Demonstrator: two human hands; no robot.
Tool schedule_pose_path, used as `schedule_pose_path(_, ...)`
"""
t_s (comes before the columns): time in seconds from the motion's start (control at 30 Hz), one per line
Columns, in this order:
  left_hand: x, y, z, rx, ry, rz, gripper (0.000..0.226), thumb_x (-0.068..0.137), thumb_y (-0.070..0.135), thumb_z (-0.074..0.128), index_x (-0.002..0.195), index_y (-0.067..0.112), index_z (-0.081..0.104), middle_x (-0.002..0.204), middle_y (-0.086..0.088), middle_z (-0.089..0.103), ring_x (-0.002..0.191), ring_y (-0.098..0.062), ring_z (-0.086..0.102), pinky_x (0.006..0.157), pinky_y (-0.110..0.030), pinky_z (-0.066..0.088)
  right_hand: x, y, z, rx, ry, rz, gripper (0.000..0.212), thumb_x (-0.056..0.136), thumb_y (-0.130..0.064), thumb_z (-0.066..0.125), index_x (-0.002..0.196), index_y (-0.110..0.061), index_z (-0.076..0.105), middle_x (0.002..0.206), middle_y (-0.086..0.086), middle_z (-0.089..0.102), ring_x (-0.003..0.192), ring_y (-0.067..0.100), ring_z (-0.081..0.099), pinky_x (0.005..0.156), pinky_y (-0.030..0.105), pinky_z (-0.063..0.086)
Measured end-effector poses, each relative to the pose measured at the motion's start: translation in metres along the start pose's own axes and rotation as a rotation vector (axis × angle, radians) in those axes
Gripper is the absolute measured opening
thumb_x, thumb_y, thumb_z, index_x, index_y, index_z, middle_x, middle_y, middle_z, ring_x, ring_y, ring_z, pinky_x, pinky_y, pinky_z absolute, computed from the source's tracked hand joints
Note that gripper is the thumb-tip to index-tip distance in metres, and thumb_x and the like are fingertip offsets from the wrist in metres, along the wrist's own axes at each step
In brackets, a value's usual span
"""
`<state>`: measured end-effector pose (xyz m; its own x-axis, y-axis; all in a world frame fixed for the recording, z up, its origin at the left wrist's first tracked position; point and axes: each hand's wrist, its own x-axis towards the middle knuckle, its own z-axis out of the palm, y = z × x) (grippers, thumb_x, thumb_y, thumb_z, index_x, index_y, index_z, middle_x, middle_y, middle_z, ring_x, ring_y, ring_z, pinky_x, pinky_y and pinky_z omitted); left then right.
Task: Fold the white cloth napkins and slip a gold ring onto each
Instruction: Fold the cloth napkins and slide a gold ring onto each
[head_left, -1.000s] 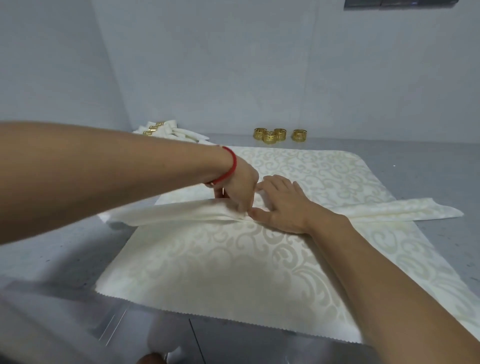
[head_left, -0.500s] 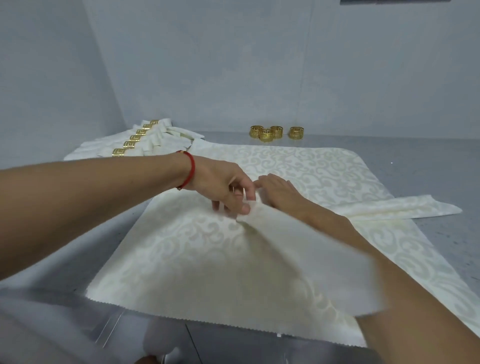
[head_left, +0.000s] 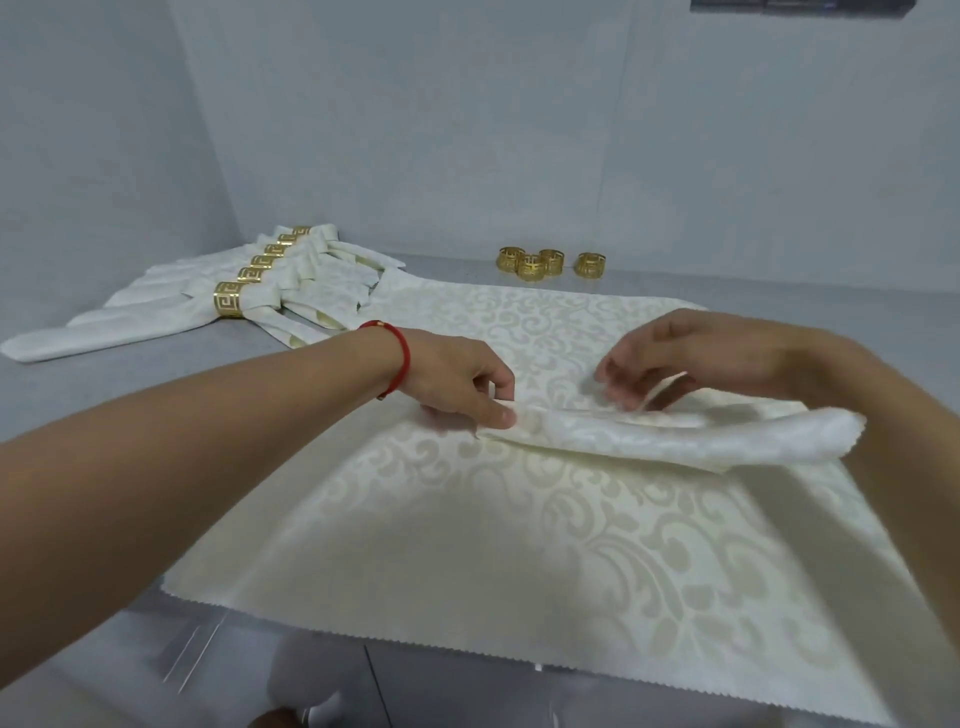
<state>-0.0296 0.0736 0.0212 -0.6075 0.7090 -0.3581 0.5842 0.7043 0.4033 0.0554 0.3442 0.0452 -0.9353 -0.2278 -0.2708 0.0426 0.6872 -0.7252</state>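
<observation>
Since your left hand (head_left: 462, 382) only pinches the folded napkin (head_left: 649, 441) at one end and your right hand (head_left: 691, 358) pinches its top layer lightly, honestly those folds could slide apart.

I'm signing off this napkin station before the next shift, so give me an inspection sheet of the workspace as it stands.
Surface: grey tabletop, largely covered by a spread cream damask cloth with a pinked near edge.
Job's things: white patterned napkin being folded, a long fold lying across the cloth; finished napkins in gold rings fanned at far left; four loose gold rings at the back.
Clutter: nothing seen.
Hands: left hand, red cord at the wrist, pinches the fold's left end; right hand pinches its upper edge, blurred.
Cables: nothing seen.
Surroundings: plain grey walls; a dark fixture at top right, cut off.
</observation>
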Motion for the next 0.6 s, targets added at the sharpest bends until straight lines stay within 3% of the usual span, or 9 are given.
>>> schedule_pose_path(0.07,0.002,0.004,-0.003,0.068,-0.015,-0.024,0.025,0.090,0.055,0.063,0.086,0.030,0.065,0.081,0.004,0.065,0.065,-0.012,0.056,0.072,-0.031,0.052,0.002,-0.004,-0.002,-0.328,-0.072,0.100,0.023,0.102,-0.038,0.058,0.096,-0.031,0.079,0.098,-0.008,0.077,0.095,0.014,0.073,0.090,0.031,0.056)
schedule_pose_path(0.17,0.010,0.009,-0.002,0.122,-0.015,-0.082,0.030,0.085,0.055,0.065,0.083,0.025,0.063,0.082,-0.003,0.068,0.069,-0.019,0.055,0.070,-0.034,0.050,0.012,-0.011,0.008,-0.535,-0.079,0.152,0.020,0.092,-0.048,0.066,0.085,-0.030,0.071,0.080,-0.012,0.066,0.076,0.011,0.060,0.075,0.024,0.047)
schedule_pose_path(0.23,0.012,0.013,0.000,0.113,-0.010,-0.108,0.029,0.084,0.049,0.066,0.082,0.021,0.062,0.075,-0.001,0.064,0.067,-0.020,0.053,0.067,-0.034,0.048,0.015,-0.016,0.014,-0.615,-0.065,0.192,0.025,0.092,-0.050,0.068,0.087,-0.026,0.068,0.082,-0.013,0.062,0.076,0.010,0.057,0.074,0.024,0.043)
schedule_pose_path(0.4,0.013,0.021,-0.001,0.098,-0.011,-0.148,0.026,0.084,0.038,0.068,0.072,0.019,0.054,0.068,-0.002,0.055,0.065,-0.023,0.048,0.062,-0.032,0.044,0.014,-0.027,0.027,-0.781,-0.020,0.294,0.034,0.093,-0.053,0.059,0.099,-0.021,0.068,0.099,-0.001,0.069,0.089,0.016,0.064,0.086,0.035,0.052)
schedule_pose_path(0.5,0.014,0.025,-0.002,0.109,-0.018,-0.168,0.027,0.085,0.035,0.068,0.071,0.018,0.053,0.067,-0.001,0.056,0.063,-0.020,0.050,0.063,-0.032,0.045,0.011,-0.043,0.043,-0.985,0.052,0.276,0.030,0.097,-0.047,0.058,0.112,-0.021,0.060,0.102,-0.001,0.062,0.092,0.023,0.063,0.076,0.035,0.050)
schedule_pose_path(0.6,0.014,0.028,-0.004,0.112,-0.017,-0.181,0.026,0.086,0.034,0.069,0.072,0.018,0.053,0.067,0.001,0.058,0.062,-0.018,0.052,0.064,-0.032,0.046,0.016,-0.054,0.065,-1.272,0.140,0.181,0.018,0.103,-0.026,0.052,0.116,-0.013,0.050,0.086,-0.001,0.047,0.081,0.024,0.053,0.060,0.031,0.034)
